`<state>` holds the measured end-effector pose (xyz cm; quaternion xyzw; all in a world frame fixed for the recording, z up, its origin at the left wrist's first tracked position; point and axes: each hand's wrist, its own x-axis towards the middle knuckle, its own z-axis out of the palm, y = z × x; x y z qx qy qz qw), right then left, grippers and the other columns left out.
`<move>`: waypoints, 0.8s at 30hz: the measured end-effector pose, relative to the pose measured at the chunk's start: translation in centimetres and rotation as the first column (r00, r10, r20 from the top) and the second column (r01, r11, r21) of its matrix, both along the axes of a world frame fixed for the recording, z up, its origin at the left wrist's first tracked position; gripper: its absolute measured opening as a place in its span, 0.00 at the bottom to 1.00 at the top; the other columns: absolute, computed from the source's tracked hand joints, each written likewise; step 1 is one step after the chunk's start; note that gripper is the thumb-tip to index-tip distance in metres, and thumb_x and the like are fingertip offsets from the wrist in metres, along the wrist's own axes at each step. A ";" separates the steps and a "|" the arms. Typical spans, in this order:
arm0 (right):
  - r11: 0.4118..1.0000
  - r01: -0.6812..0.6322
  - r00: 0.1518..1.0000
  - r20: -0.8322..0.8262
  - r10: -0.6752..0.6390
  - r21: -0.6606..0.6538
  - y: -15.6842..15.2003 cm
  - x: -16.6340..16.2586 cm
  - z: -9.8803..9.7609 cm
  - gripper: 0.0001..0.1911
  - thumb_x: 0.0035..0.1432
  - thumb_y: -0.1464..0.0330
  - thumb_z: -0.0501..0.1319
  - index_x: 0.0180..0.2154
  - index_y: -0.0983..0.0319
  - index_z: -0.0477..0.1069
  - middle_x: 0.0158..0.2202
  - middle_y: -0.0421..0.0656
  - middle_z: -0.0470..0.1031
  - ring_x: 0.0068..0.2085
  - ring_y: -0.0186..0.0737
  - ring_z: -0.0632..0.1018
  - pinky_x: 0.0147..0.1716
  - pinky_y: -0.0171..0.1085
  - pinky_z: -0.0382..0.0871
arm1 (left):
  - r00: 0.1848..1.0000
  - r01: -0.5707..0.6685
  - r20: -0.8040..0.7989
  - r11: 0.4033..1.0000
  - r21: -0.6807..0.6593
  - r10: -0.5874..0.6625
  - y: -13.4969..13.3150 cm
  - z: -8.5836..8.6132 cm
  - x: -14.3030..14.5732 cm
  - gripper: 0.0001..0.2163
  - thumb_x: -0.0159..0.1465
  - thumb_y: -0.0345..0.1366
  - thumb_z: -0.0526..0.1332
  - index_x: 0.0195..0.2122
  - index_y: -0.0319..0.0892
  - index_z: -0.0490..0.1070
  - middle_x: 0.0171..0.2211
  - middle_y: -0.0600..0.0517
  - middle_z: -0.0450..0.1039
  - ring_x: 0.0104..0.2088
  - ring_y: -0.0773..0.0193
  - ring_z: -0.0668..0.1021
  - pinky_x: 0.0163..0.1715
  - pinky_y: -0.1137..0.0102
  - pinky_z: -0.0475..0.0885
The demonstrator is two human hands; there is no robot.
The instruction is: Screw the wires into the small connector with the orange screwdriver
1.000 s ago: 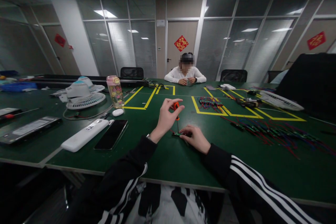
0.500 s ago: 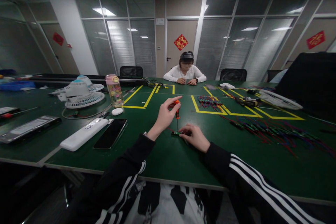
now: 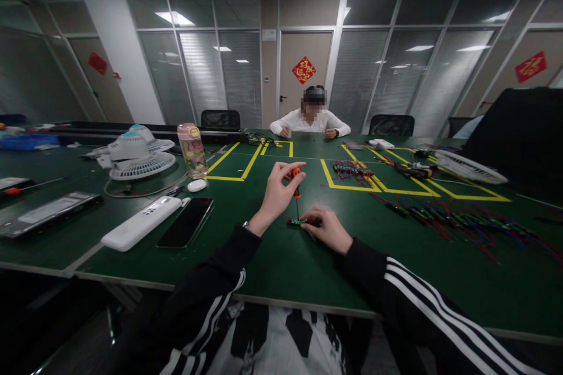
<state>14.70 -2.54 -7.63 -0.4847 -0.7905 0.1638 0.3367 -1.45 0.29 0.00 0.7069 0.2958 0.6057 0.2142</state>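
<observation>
My left hand is closed round the orange and black handle of a screwdriver, which stands nearly upright. Its thin shaft points down, and the tip meets a small green circuit board on the table. My right hand pinches the right end of that board and holds it against the tabletop. The fingers cover part of the board, and a thin red wire shows at its left side. What the tip touches on the board is too small to make out.
On the green table, a phone, a white power bank and a bottle stand left. Wired circuit boards lie right, another wire bundle ahead. A person sits opposite.
My hands, the screwdriver and the board hold almost the same place. Across the table, the person's hands have moved apart.
</observation>
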 end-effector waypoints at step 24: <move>1.000 -0.008 1.000 0.020 0.008 0.019 -0.2 0.0 0.3 0.08 0.51 0.69 0.63 0.34 0.63 0.77 0.28 0.42 0.71 0.28 0.34 0.71 0.30 0.33 0.65 | 0.988 0.148 0.048 0.985 -0.093 -0.144 -0.1 0.1 0.1 0.15 0.64 0.35 0.53 0.50 0.43 0.69 0.42 0.48 0.71 0.41 0.65 0.74 0.40 0.71 0.70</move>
